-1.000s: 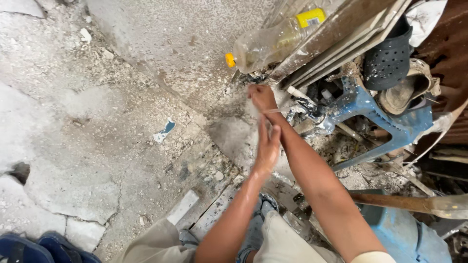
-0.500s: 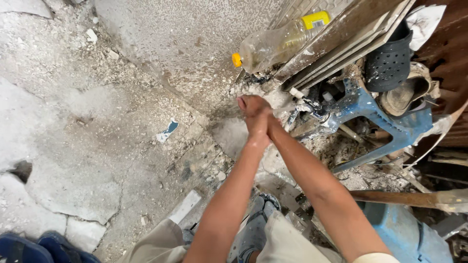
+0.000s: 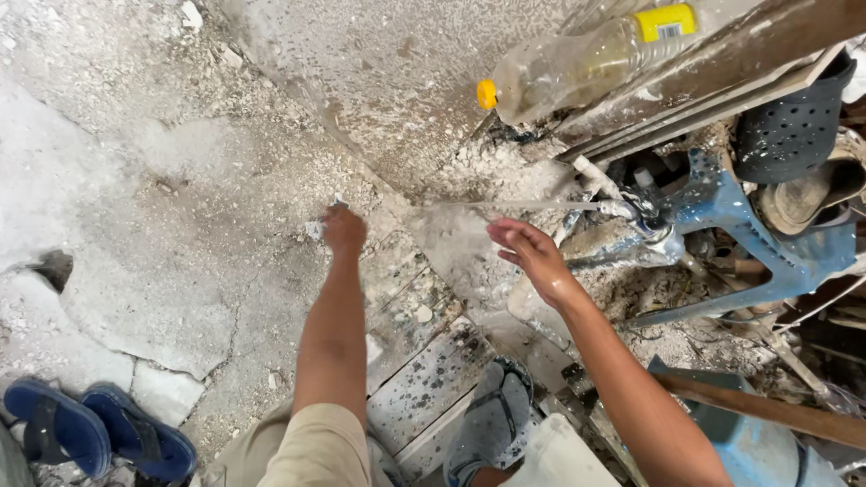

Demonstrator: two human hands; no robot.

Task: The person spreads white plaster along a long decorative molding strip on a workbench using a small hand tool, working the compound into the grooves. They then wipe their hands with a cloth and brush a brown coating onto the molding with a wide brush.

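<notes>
My left hand [image 3: 344, 227] is stretched out low over the cracked concrete floor, its fingers closed down on a small pale scrap [image 3: 315, 229] lying there. My right hand [image 3: 530, 255] hovers with fingers apart below a thin jet of water [image 3: 514, 205]. The jet sprays leftward from a metal tap [image 3: 648, 219] fixed on a white pipe. Spray spreads over the dusty ground between my two hands. My forearms reach forward from the bottom of the view.
A plastic bottle [image 3: 577, 63] with a yellow cap lies against leaning boards at the top right. An overturned blue plastic chair [image 3: 749, 225] and rubble fill the right side. Blue sandals [image 3: 95, 433] lie bottom left. My grey sandal [image 3: 492, 424] rests on tiles.
My hands were pressed together near the tap. They have come apart: the left has swung out to the scrap on the floor, the right stays by the water jet.
</notes>
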